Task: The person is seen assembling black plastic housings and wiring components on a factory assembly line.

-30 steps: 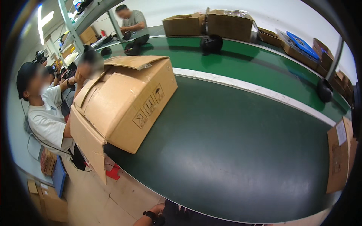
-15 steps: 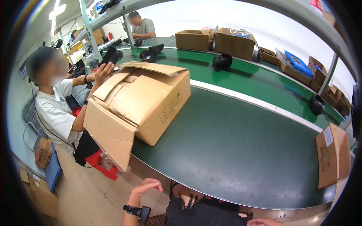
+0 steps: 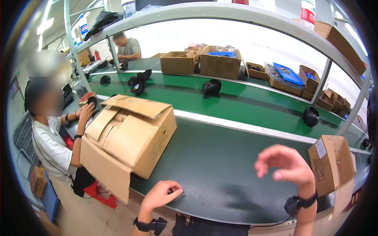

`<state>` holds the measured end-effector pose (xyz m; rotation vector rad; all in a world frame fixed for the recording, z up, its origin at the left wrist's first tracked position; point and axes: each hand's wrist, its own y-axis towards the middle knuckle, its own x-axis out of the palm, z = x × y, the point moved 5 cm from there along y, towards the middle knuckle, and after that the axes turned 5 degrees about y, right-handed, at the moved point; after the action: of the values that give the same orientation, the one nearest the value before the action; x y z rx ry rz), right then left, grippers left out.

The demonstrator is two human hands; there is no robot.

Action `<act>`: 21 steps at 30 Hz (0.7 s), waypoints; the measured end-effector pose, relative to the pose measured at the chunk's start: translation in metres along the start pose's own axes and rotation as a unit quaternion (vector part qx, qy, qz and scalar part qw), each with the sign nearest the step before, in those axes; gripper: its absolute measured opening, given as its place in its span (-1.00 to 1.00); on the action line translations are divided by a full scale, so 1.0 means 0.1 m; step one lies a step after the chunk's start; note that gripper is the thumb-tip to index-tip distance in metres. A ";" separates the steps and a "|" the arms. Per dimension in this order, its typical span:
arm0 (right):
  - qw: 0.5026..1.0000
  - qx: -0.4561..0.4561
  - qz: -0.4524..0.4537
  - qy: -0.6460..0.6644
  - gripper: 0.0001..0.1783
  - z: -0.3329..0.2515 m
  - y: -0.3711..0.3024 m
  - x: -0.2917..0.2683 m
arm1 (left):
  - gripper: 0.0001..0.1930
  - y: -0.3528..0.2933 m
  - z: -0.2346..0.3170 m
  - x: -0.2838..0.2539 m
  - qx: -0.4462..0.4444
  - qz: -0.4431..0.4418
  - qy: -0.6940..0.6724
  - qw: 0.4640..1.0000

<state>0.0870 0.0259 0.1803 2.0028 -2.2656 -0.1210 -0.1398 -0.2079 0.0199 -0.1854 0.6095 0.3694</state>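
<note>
My left hand (image 3: 162,195) is over the front edge of the dark green work surface (image 3: 220,157), its fingers curled towards the thumb. A dark gap shows between them, and I make out no object there. The large cardboard box (image 3: 136,137) stands just beyond it to the left, flaps folded out, touched by neither hand. Raised over the right part of the surface, my right hand (image 3: 285,163) has bent fingers apart from the thumb and holds nothing. Beside it, at the right end, stands a smaller cardboard box (image 3: 330,163) with a white label.
On the left a co-worker in a white shirt (image 3: 51,137) handles a black part (image 3: 91,101). Black rounded parts (image 3: 211,88) lie along the green belt (image 3: 252,102). Behind it stand open cartons (image 3: 220,63) and a blue tray (image 3: 289,74). A shelf rail (image 3: 220,10) spans overhead. Another person (image 3: 128,47) sits farther back.
Both my hands have risen from the lower edge, the right one well up over the work surface. The view has shifted. The co-worker's hands have moved off the large box to a black part.
</note>
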 end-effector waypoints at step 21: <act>0.964 0.061 0.227 -0.124 -0.33 2.30 3.55 -2.11 | -0.77 0.13 0.18 0.12 -0.008 0.281 0.223 0.934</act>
<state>-0.2681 0.2754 -0.0059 1.5300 -2.8925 -0.2049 -0.1264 -0.1877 0.0271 -0.1056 1.1130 0.9005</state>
